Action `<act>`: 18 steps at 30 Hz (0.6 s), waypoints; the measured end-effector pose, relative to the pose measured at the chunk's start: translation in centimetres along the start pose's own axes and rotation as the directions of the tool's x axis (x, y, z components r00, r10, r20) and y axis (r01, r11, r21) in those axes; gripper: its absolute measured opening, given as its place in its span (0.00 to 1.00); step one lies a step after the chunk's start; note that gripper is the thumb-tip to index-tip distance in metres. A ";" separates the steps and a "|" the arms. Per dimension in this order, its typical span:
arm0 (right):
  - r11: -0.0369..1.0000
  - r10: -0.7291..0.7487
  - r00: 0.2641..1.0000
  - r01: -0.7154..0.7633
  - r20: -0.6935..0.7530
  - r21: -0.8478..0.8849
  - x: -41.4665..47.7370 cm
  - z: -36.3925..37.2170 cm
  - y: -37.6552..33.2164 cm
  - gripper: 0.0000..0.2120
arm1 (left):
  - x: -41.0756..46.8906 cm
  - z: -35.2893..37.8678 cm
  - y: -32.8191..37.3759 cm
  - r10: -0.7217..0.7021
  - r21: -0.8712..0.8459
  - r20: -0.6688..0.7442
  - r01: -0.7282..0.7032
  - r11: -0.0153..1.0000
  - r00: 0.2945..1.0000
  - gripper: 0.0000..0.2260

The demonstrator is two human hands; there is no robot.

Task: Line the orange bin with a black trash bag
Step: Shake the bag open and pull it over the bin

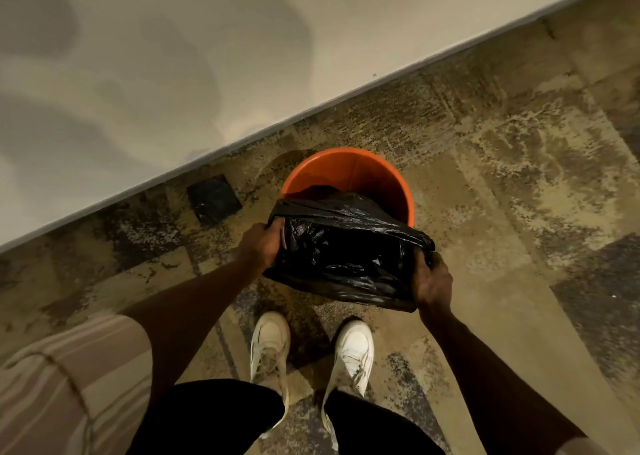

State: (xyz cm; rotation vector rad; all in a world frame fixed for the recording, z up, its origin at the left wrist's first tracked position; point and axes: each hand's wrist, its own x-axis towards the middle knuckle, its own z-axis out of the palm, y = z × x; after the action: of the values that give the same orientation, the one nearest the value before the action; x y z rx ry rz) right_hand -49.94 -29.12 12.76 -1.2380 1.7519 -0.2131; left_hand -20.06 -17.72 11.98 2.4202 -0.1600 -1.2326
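Note:
An orange bin [349, 167] stands upright on the floor just in front of my feet, near the wall. A black trash bag [346, 250] is held with its mouth spread open over the near half of the bin; its far edge hangs inside the bin, while its near part covers the near rim. My left hand [261, 245] grips the bag's left edge. My right hand [433, 278] grips its right edge, lower and nearer to me. The far inner wall of the bin shows bare orange.
A white wall with a grey baseboard [311, 112] runs diagonally behind the bin. A flat black square [214, 199] lies on the worn, stained floor left of the bin. My two white shoes [311, 350] stand close below the bag.

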 end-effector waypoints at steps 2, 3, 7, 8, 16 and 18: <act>1.000 -0.017 0.999 0.018 -0.031 0.005 0.4 0.5 -0.1 0.25 | 0.5 0.5 -0.4 0.027 0.008 -0.021 -0.027 1.000 0.999 0.33; 0.999 -0.039 0.998 0.039 -0.053 -0.008 0.6 0.8 0.0 0.25 | 0.8 0.9 -0.7 0.050 0.016 -0.046 -0.049 0.999 0.998 0.32; 0.997 -0.075 0.997 0.074 -0.034 -0.019 1.5 1.4 -0.4 0.25 | 1.2 1.6 -1.1 0.079 -0.025 -0.148 -0.084 0.996 0.986 0.29; 0.998 -0.059 0.998 0.059 -0.002 -0.008 1.8 1.3 -0.4 0.26 | 1.3 1.5 -1.2 0.052 -0.085 -0.157 -0.066 0.994 0.986 0.30; 0.958 -0.022 0.978 -0.038 0.206 0.284 1.9 -0.2 1.5 0.08 | 1.5 0.3 -1.5 -0.024 -0.485 -0.180 -0.068 0.872 0.983 0.14; 0.945 -0.025 0.980 -0.041 0.195 0.326 2.1 -0.4 1.3 0.12 | 1.3 0.3 -1.3 0.011 -0.452 -0.153 -0.080 0.889 0.988 0.15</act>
State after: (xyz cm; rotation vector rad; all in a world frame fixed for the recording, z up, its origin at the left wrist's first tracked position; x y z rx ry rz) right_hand -51.17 -30.33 11.01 -0.9731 1.4795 -0.3512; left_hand -19.63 -16.97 10.34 2.0665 0.1078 -0.9374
